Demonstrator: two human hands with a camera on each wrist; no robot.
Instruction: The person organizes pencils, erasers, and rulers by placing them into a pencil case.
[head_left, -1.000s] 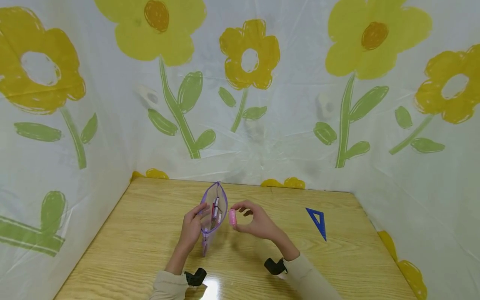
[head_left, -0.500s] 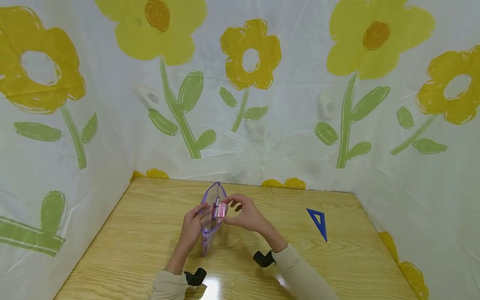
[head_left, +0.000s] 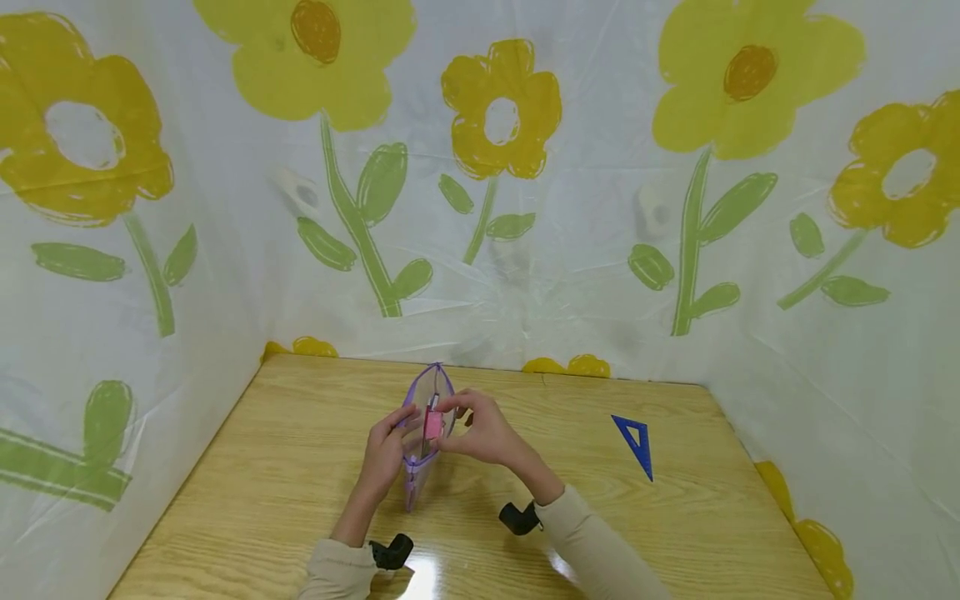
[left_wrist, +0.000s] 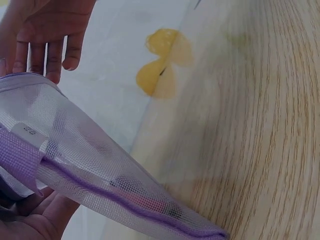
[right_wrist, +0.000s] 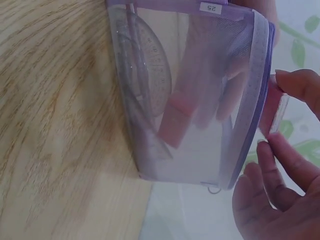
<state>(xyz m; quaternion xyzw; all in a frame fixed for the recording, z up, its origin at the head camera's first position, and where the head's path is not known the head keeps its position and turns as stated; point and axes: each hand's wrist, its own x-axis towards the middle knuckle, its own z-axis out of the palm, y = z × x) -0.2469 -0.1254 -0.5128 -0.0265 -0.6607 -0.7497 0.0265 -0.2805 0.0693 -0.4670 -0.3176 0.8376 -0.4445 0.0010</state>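
A mesh pencil case [head_left: 411,479] with purple trim stands upright on the table, its mouth spread apart. My left hand [head_left: 381,457] grips its left side, fingers over the rim; in the left wrist view that hand [left_wrist: 47,217] appears at the lower left. Between thumb and fingertips my right hand [head_left: 483,429] pinches a small pink rectangular block [head_left: 433,424] at the mouth. The right wrist view has the pink block [right_wrist: 272,107] at the rim, edge-on. Through the mesh show a clear protractor [right_wrist: 155,67] and a reddish-pink piece [right_wrist: 176,122]; some contents are blurred.
To the right on the wooden table [head_left: 300,433] lies a blue set square [head_left: 636,446]. White sheeting [head_left: 570,275] printed with yellow flowers walls off the back and both sides. Dark wrist cameras [head_left: 392,552] sit at each cuff.
My right hand has moved left with the pink block, from beside the pencil case to its mouth. The left hand and the case have stayed in place.
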